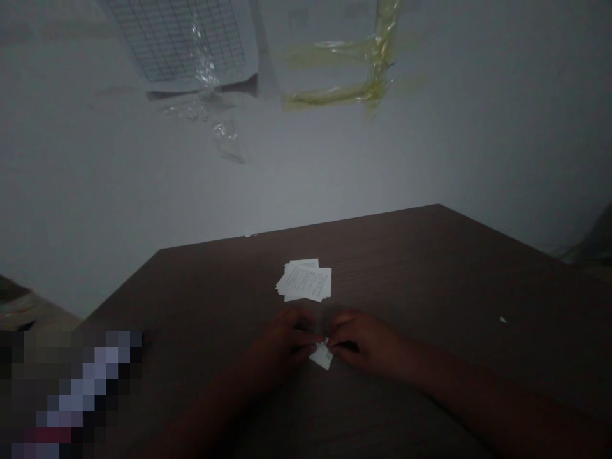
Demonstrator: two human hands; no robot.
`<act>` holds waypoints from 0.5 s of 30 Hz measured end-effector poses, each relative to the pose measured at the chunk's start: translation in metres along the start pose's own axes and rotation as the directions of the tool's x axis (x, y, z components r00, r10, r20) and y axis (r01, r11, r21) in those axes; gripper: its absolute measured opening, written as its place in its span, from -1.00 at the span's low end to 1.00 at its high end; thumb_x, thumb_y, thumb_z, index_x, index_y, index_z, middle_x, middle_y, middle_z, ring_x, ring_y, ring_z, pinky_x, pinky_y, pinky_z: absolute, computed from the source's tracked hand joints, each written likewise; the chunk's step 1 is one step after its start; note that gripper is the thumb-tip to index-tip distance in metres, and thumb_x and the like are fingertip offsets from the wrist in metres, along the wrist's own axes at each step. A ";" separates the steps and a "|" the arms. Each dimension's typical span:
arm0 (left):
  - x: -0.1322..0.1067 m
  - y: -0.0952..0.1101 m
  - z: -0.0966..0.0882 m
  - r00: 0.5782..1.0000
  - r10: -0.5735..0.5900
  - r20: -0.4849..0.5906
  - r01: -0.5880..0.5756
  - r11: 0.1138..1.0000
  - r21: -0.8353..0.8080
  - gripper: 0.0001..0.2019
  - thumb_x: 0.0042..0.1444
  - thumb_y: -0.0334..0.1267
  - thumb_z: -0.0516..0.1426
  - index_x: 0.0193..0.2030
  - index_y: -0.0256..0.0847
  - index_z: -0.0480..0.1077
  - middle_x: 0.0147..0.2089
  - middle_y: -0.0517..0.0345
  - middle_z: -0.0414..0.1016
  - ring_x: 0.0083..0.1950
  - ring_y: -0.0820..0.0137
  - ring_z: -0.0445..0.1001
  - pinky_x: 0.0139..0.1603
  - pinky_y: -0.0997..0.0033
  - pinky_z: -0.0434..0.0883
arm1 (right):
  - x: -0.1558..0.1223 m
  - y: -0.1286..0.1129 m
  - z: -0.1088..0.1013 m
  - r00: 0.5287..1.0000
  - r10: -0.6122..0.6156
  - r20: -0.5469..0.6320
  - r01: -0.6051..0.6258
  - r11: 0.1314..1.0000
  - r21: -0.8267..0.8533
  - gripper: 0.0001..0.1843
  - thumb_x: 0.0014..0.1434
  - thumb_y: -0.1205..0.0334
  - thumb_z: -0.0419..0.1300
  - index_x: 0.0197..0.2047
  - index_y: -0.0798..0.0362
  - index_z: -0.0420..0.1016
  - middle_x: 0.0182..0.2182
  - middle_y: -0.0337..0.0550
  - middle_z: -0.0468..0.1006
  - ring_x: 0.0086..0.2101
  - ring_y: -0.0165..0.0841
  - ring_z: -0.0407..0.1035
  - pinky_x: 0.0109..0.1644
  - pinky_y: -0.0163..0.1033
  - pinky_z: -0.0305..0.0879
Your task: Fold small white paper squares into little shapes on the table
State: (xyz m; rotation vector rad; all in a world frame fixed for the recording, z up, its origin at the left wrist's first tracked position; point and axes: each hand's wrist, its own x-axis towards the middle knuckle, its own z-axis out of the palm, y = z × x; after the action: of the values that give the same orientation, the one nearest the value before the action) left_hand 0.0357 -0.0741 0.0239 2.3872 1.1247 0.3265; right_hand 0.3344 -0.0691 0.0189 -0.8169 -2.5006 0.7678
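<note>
A small white printed paper (321,357) sits low between my two hands, over the table. My left hand (291,341) is closed, its thumb and fingertips at the paper's left edge. From the other side my right hand (361,338) pinches the paper's right edge, fingers bent. The fingers hide the paper's upper part, and a faint pale patch just above it is too dim to make out. Just beyond the hands lies a loose, uneven pile of white printed papers (306,282), with text lines on the top sheet.
The dark wooden table (201,287) meets a pale wall (335,172) at its far edge. A tiny white scrap (503,319) lies on the right. A grid-printed sheet (182,38) and yellowed tape (335,97) are on the wall. A pixelated area covers the lower left.
</note>
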 end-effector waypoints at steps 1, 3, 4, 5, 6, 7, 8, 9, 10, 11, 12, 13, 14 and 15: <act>0.000 0.000 0.000 1.000 0.012 -0.002 -0.012 1.000 0.008 -0.69 0.67 -0.33 0.39 0.34 0.04 0.94 0.61 -0.17 0.70 0.65 -0.16 0.64 0.77 -0.31 0.59 | 0.000 -0.001 -0.001 1.000 -0.006 0.004 0.006 1.000 -0.001 -0.81 0.63 0.38 0.45 -0.03 0.01 0.94 -0.07 -0.04 0.83 -0.03 -0.15 0.72 0.16 -0.08 0.63; -0.001 0.000 0.000 0.999 0.037 -0.016 -0.037 0.999 0.023 -0.69 0.66 -0.34 0.39 0.33 0.08 0.94 0.63 -0.12 0.71 0.67 -0.14 0.62 0.78 -0.30 0.59 | 0.000 -0.001 -0.002 1.000 -0.017 0.000 0.017 1.000 0.008 -0.81 0.63 0.39 0.45 0.00 0.00 0.93 -0.05 -0.04 0.84 -0.01 -0.14 0.74 0.17 -0.09 0.63; -0.001 0.001 -0.001 0.999 0.048 -0.024 -0.047 0.998 0.031 -0.68 0.64 -0.35 0.40 0.32 0.09 0.93 0.63 -0.10 0.71 0.67 -0.15 0.62 0.77 -0.30 0.60 | 0.000 0.000 -0.002 1.000 -0.022 -0.008 0.022 1.000 0.018 -0.81 0.63 0.40 0.45 0.01 0.00 0.93 -0.04 -0.04 0.84 -0.01 -0.15 0.74 0.18 -0.09 0.63; -0.001 0.002 -0.001 0.998 0.053 -0.033 -0.052 0.998 0.039 -0.66 0.62 -0.37 0.39 0.32 0.08 0.93 0.63 -0.10 0.71 0.66 -0.15 0.62 0.76 -0.31 0.61 | 0.000 0.002 -0.001 1.000 -0.026 -0.018 0.027 0.999 0.029 -0.81 0.63 0.40 0.45 0.02 -0.01 0.93 -0.04 -0.06 0.85 -0.01 -0.16 0.74 0.19 -0.10 0.63; -0.001 0.004 -0.002 0.998 0.052 -0.039 -0.050 0.998 0.045 -0.65 0.60 -0.39 0.37 0.31 0.06 0.93 0.62 -0.12 0.71 0.65 -0.16 0.62 0.75 -0.30 0.62 | 0.000 0.004 -0.001 0.999 -0.029 -0.030 0.030 0.999 0.039 -0.81 0.63 0.41 0.45 0.03 -0.02 0.93 -0.04 -0.07 0.85 0.00 -0.16 0.74 0.20 -0.10 0.63; 0.000 0.006 -0.002 0.998 0.046 -0.035 -0.044 0.998 0.048 -0.64 0.61 -0.40 0.35 0.31 0.03 0.92 0.60 -0.14 0.72 0.62 -0.15 0.64 0.73 -0.27 0.64 | 0.000 0.006 0.000 0.999 -0.033 -0.038 0.035 0.998 0.045 -0.81 0.63 0.41 0.46 0.03 -0.02 0.93 -0.04 -0.07 0.85 0.00 -0.16 0.74 0.20 -0.10 0.63; 0.000 0.009 -0.002 0.999 0.035 -0.021 -0.034 0.998 0.045 -0.64 0.62 -0.41 0.31 0.30 -0.01 0.91 0.55 -0.15 0.74 0.57 -0.12 0.67 0.69 -0.23 0.66 | 0.000 0.008 0.001 0.998 -0.035 -0.045 0.037 0.998 0.047 -0.82 0.63 0.41 0.46 0.03 -0.02 0.92 -0.05 -0.08 0.85 -0.01 -0.16 0.73 0.19 -0.10 0.63; 0.000 0.012 -0.003 1.000 0.026 0.002 -0.026 0.999 0.039 -0.65 0.63 -0.41 0.28 0.28 -0.05 0.90 0.50 -0.16 0.76 0.52 -0.10 0.71 0.65 -0.17 0.69 | 0.001 0.011 0.003 0.998 -0.032 -0.050 0.035 0.998 0.046 -0.82 0.63 0.41 0.47 0.02 -0.02 0.92 -0.06 -0.09 0.84 -0.02 -0.16 0.72 0.18 -0.10 0.63; 0.000 0.015 -0.003 1.000 0.017 0.023 -0.017 0.999 0.030 -0.65 0.64 -0.42 0.26 0.27 -0.08 0.89 0.46 -0.16 0.77 0.48 -0.07 0.73 0.61 -0.12 0.71 | 0.001 0.013 0.004 0.998 -0.026 -0.050 0.028 0.999 0.043 -0.83 0.62 0.41 0.48 0.01 -0.03 0.92 -0.08 -0.10 0.83 -0.04 -0.17 0.71 0.17 -0.10 0.63; 0.000 0.019 -0.004 0.999 0.011 0.037 -0.012 1.000 0.023 -0.66 0.63 -0.42 0.25 0.26 -0.10 0.87 0.43 -0.16 0.78 0.45 -0.06 0.75 0.59 -0.08 0.72 | 0.002 0.014 0.006 0.999 -0.017 -0.046 0.019 0.999 0.039 -0.84 0.60 0.41 0.50 -0.01 -0.03 0.91 -0.09 -0.11 0.82 -0.06 -0.17 0.70 0.16 -0.10 0.63; -0.001 0.022 -0.006 0.999 0.011 0.044 -0.011 1.000 0.018 -0.66 0.61 -0.41 0.25 0.27 -0.11 0.86 0.42 -0.15 0.79 0.45 -0.05 0.76 0.58 -0.06 0.72 | 0.002 0.015 0.007 0.999 -0.007 -0.043 0.009 0.999 0.034 -0.86 0.58 0.41 0.52 -0.02 -0.03 0.91 -0.10 -0.11 0.80 -0.07 -0.17 0.70 0.15 -0.10 0.63; -0.003 0.025 -0.007 0.999 0.015 0.047 -0.015 1.000 0.011 -0.65 0.59 -0.41 0.27 0.31 -0.11 0.85 0.43 -0.15 0.78 0.46 -0.06 0.76 0.59 -0.05 0.71 | 0.001 0.015 0.007 0.999 0.002 -0.043 -0.001 1.000 0.031 -0.88 0.56 0.40 0.55 -0.01 -0.03 0.91 -0.09 -0.11 0.80 -0.06 -0.16 0.70 0.14 -0.10 0.63; -0.004 0.028 -0.009 0.999 0.018 0.040 -0.018 1.000 0.006 -0.63 0.57 -0.39 0.29 0.35 -0.10 0.84 0.45 -0.15 0.77 0.49 -0.06 0.75 0.61 -0.05 0.70 | 0.001 0.014 0.008 0.999 0.010 -0.046 -0.009 1.000 0.027 -0.89 0.53 0.38 0.59 0.00 -0.04 0.92 -0.07 -0.10 0.79 -0.04 -0.15 0.70 0.15 -0.09 0.63; -0.006 0.030 -0.011 0.999 0.026 0.039 -0.026 1.000 -0.006 -0.60 0.54 -0.37 0.32 0.40 -0.08 0.82 0.47 -0.13 0.77 0.51 -0.06 0.74 0.63 -0.04 0.69 | 0.000 0.013 0.008 0.999 0.010 -0.045 -0.009 1.000 0.024 -0.89 0.51 0.36 0.62 0.03 -0.04 0.92 -0.05 -0.09 0.80 -0.02 -0.13 0.71 0.16 -0.07 0.64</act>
State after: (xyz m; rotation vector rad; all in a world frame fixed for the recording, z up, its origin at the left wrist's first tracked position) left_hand 0.0469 -0.0919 0.0488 2.3951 1.0746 0.2900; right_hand 0.3356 -0.0631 0.0048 -0.8295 -2.4448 0.7727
